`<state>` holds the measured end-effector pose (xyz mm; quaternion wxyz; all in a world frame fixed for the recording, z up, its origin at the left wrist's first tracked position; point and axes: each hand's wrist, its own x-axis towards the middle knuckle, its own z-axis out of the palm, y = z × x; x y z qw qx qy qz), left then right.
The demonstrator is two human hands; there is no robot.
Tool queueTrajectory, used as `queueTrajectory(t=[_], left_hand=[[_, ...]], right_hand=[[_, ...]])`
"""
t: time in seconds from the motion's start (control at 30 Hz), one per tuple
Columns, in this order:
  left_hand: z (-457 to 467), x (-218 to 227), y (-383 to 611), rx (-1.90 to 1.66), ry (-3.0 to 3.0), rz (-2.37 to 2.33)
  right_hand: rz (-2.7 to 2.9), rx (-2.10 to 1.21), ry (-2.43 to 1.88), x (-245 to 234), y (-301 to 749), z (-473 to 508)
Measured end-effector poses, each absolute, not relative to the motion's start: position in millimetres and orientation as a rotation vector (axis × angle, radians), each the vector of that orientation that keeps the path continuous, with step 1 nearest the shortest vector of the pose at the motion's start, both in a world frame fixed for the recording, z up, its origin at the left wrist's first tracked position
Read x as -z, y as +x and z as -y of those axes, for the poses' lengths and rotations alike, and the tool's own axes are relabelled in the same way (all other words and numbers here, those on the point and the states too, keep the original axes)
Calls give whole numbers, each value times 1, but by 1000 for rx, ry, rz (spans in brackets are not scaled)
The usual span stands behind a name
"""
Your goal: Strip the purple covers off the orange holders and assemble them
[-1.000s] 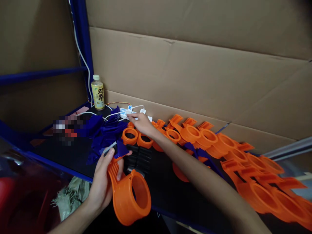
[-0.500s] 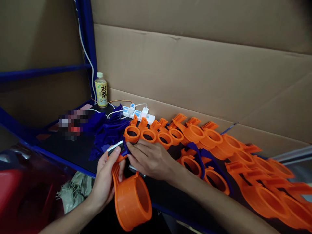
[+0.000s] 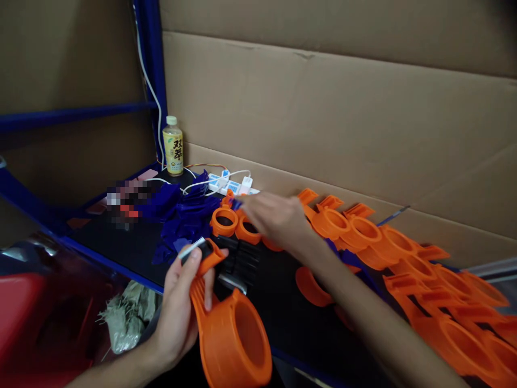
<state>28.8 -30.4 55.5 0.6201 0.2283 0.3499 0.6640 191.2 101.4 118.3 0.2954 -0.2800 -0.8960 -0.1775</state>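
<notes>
My left hand (image 3: 177, 302) grips an orange tape dispenser (image 3: 236, 342) by its upper end. The dispenser's round ring hangs down toward me, and a white serrated strip (image 3: 193, 249) runs along its head beside my thumb. My right hand (image 3: 278, 218), blurred, is over the back row of dispensers with its fingers pinched together. A small dark blue plastic piece (image 3: 236, 204) shows at its fingertips. Several black strips (image 3: 242, 258) lie on the table between my hands, next to a grey metallic piece (image 3: 232, 282).
More orange dispensers (image 3: 365, 229) fill the table's right side. A heap of dark blue plastic parts (image 3: 189, 215) lies at left. Behind stand a bottle (image 3: 173, 151) and a white power strip (image 3: 218, 183) with cables. Cardboard (image 3: 323, 118) walls the back; a red stool-like object (image 3: 24, 323) is lower left.
My right hand has left the dispenser's head and moved up and back, taking the blue piece from it. The black strips are now uncovered. My left hand keeps its grip.
</notes>
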Motion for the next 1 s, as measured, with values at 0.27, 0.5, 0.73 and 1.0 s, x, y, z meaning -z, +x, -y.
queueTrajectory(t=[0.27, 0.5, 0.73, 1.0], left_hand=[[35, -49, 35, -1432, 628, -780], [32, -50, 34, -1393, 652, -743], [17, -44, 18, -1262, 710, -891], [0, -38, -6, -1119, 910, -990]], right_hand=[[2838, 562, -548, -91, 133, -111], [3025, 358, -546, -81, 114, -119], [2713, -453, -682, -117, 147, -109], [2574, -743, -751, -141, 180, -66]])
